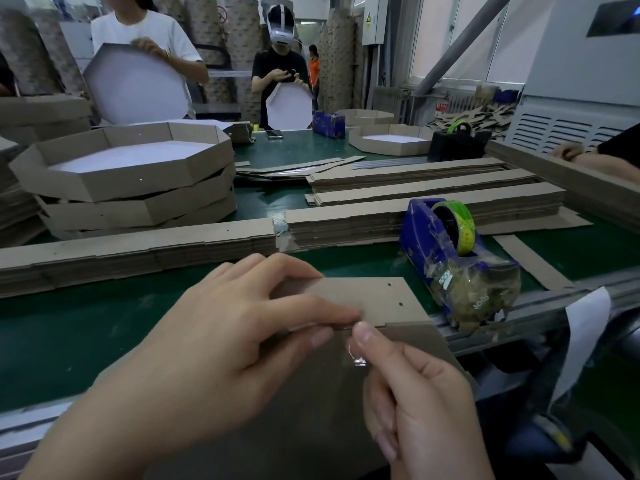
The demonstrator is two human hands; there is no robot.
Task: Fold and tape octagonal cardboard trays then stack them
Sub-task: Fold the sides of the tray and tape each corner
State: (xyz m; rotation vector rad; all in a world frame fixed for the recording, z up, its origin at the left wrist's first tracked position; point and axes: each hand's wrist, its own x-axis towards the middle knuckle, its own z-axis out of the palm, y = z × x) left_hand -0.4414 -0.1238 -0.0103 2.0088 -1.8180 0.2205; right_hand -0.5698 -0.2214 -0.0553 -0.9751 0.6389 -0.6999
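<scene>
Nearest the camera, the right hand (415,403) pinches a strip of clear tape (356,356) between thumb and forefinger, the thumb tip pressed against the seam of a cardboard piece (374,299). The left hand (221,327) grips that same cardboard from the left, fingers curled over its top edge and thumb beneath, so the folded panel juts out to the right of both grips.

Just right of the cardboard piece and slightly beyond it stands a blue tape dispenser (450,251) carrying a green roll, its front end wrapped in crumpled tape. Behind the cardboard piece, long stacks of flat strips (138,247) run across the green table (86,317). Farther back and to the left, finished octagonal trays (131,174) sit stacked, white inside. Beyond them, two people (280,71) hold white-faced trays upright.
</scene>
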